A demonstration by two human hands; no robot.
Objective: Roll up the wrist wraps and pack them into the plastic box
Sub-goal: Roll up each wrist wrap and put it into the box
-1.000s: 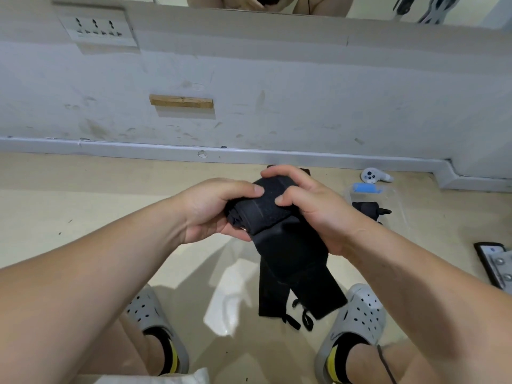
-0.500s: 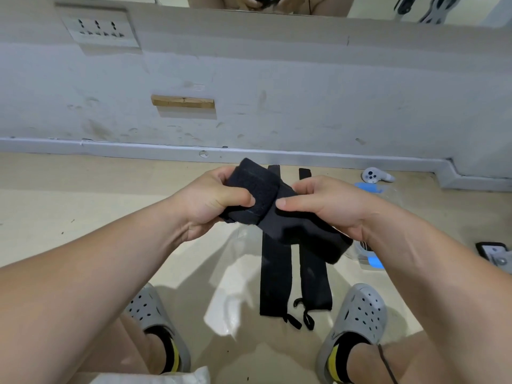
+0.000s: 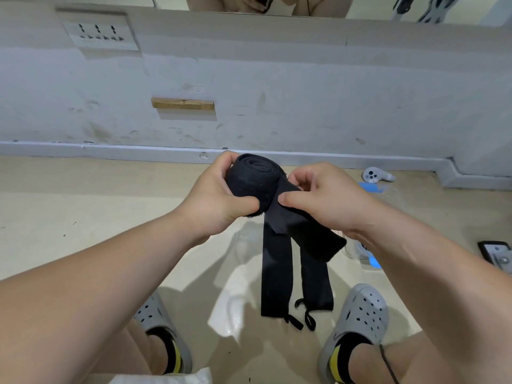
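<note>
A black wrist wrap [image 3: 253,180] is partly rolled into a thick coil held above the floor, its spiral end facing up. My left hand [image 3: 219,198] grips the coil from the left, thumb across its front. My right hand [image 3: 324,198] pinches the loose tail of the same wrap, which hangs down to the right [image 3: 315,239]. Two more black wrist wraps [image 3: 277,275] lie flat on the floor below, side by side, thumb loops toward me. A clear plastic box [image 3: 363,252] with a blue part shows partly behind my right forearm.
A white controller [image 3: 374,175] and a blue-edged clear lid [image 3: 371,187] lie by the baseboard at right. A dark device [image 3: 496,252] sits at the right edge. My two grey clogs [image 3: 360,322] flank the wraps. A grey wall with a socket strip [image 3: 102,36] stands ahead.
The coil has grown thicker and turned so its spiral end faces up. The hanging tail is shorter, and both hands have shifted slightly up and away from me.
</note>
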